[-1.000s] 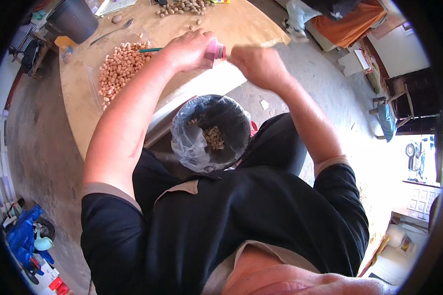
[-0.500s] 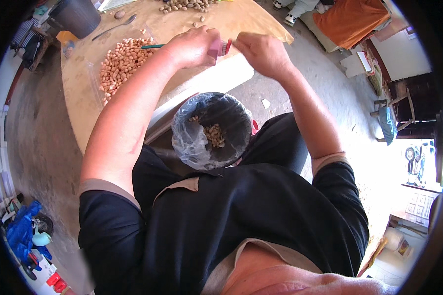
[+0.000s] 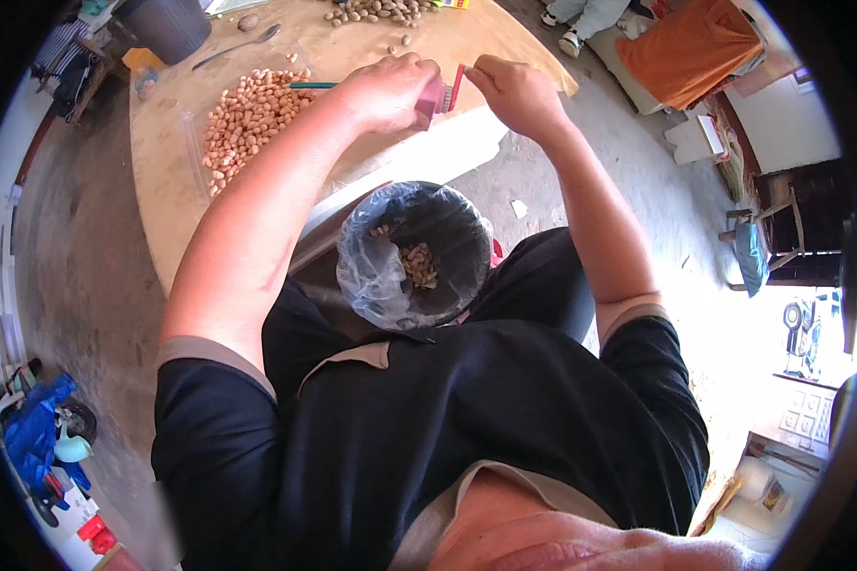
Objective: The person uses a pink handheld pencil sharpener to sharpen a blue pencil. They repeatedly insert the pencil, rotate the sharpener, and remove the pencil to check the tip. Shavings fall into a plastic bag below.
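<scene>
Black short-sleeved shirt (image 3: pixel 476 409), tan collar (image 3: pixel 436 514) and cuffs (image 3: pixel 214 355), dark trousers (image 3: pixel 541 284)

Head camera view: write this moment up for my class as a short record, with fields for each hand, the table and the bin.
Left hand: gripping a pink container
Right hand: fingertips at the container's red lid; exact grip unclear
Table: pale pinkish nuts, brownish nuts farther back, a spoon
Bin: clear liner, pale bits inside
</scene>
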Demonstrator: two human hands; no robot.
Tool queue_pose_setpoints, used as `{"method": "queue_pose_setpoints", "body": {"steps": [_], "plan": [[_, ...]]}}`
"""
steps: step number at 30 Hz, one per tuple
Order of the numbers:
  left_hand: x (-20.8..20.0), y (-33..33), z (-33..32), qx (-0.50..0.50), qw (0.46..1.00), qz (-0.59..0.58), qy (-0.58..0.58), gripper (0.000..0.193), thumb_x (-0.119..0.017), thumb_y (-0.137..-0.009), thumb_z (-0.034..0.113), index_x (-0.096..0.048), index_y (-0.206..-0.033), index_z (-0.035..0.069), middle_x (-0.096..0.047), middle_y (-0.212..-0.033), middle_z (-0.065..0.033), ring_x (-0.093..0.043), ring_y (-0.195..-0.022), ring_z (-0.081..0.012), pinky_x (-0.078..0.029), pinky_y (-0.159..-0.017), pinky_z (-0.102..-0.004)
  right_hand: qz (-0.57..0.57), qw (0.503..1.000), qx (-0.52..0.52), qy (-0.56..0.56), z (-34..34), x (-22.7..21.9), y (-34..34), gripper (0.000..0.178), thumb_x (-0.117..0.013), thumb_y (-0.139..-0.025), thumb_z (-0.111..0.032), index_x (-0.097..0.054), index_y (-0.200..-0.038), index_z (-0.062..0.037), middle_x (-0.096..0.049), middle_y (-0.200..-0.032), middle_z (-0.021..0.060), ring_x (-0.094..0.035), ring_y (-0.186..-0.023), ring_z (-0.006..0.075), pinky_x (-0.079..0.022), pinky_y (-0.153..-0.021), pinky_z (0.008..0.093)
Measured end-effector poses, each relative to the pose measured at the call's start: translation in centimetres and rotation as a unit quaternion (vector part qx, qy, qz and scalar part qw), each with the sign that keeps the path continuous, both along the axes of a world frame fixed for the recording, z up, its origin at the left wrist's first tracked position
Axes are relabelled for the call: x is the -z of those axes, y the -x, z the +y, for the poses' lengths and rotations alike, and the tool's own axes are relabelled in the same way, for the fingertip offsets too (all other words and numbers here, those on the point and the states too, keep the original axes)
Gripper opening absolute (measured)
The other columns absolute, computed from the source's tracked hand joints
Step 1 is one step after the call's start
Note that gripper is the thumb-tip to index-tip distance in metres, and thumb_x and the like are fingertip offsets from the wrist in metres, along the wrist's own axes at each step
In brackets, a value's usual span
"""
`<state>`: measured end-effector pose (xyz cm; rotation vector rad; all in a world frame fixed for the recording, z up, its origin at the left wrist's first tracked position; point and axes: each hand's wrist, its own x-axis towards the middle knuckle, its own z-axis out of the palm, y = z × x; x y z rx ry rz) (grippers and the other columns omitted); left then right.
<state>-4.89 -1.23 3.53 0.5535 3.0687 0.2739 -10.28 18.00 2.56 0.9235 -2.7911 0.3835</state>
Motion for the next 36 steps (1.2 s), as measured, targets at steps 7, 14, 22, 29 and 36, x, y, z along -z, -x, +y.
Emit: {"method": "queue_pose_setpoints", "body": {"steps": [7,14,22,29,36], "plan": [[-0.6,-0.1,0.2,-0.008,0.999,-0.031,-0.032,0.053,-0.075,-0.07,0.023,-0.047,-0.112,0.005,-0.051,-0.118,-0.0186,-0.051,-0.111,-0.035,-0.043,-0.094,-0.0416,-0.102,0.99,-0.088,-0.049,0.7,0.8,-4.8,0.033,-0.044,-0.092,-0.04,-0.062,-0.091,-0.0116,-0.065,-0.082,0.0146,-0.062,-0.08,0.0347,-0.048,-0.07,0.0453],[0.6,0.3,0.0,0.004,0.999,0.028,-0.019,0.058,-0.074,-0.071,0.024,-0.046,-0.119,0.009,-0.054,-0.113,-0.0173,-0.052,-0.111,-0.0336,-0.044,-0.093,-0.041,0.008,1.0,-0.02,-0.005,0.5,1.7,1.0,0.034,-0.044,-0.092,-0.04,-0.062,-0.091,-0.0116,-0.066,-0.082,0.0126,-0.063,-0.079,0.0335,-0.049,-0.068,0.0454],[-0.4,-0.4,-0.3,-0.006,1.0,-0.012,-0.007,0.057,-0.075,-0.071,0.025,-0.046,-0.118,0.01,-0.051,-0.116,-0.0159,-0.051,-0.111,-0.0328,-0.044,-0.093,-0.0406,-0.076,0.992,-0.097,0.031,0.9,-1.2,-3.9,0.03,-0.048,-0.091,-0.037,-0.062,-0.089,-0.0103,-0.064,-0.08,0.015,-0.061,-0.077,0.0359,-0.048,-0.068,0.0447],[0.3,0.2,0.1,0.003,1.0,0.023,-0.016,0.056,-0.075,-0.072,0.025,-0.047,-0.117,0.009,-0.051,-0.117,-0.0167,-0.051,-0.112,-0.0338,-0.043,-0.093,-0.0418,-0.062,0.996,-0.047,-0.045,0.8,3.4,0.5,0.031,-0.044,-0.092,-0.036,-0.062,-0.093,-0.0119,-0.065,-0.087,0.0149,-0.061,-0.083,0.036,-0.048,-0.073,0.0442],[-0.8,-0.6,-0.2,-0.006,1.0,-0.002,-0.018,0.051,-0.076,-0.069,0.021,-0.052,-0.111,0.007,-0.056,-0.112,-0.015,-0.055,-0.11,-0.0303,-0.046,-0.093,-0.0403,-0.117,0.984,-0.114,0.07,1.3,-1.4,-3.0,0.028,-0.049,-0.092,-0.032,-0.059,-0.089,-0.0064,-0.063,-0.081,0.0173,-0.061,-0.079,0.0353,-0.047,-0.071,0.0428]]}}
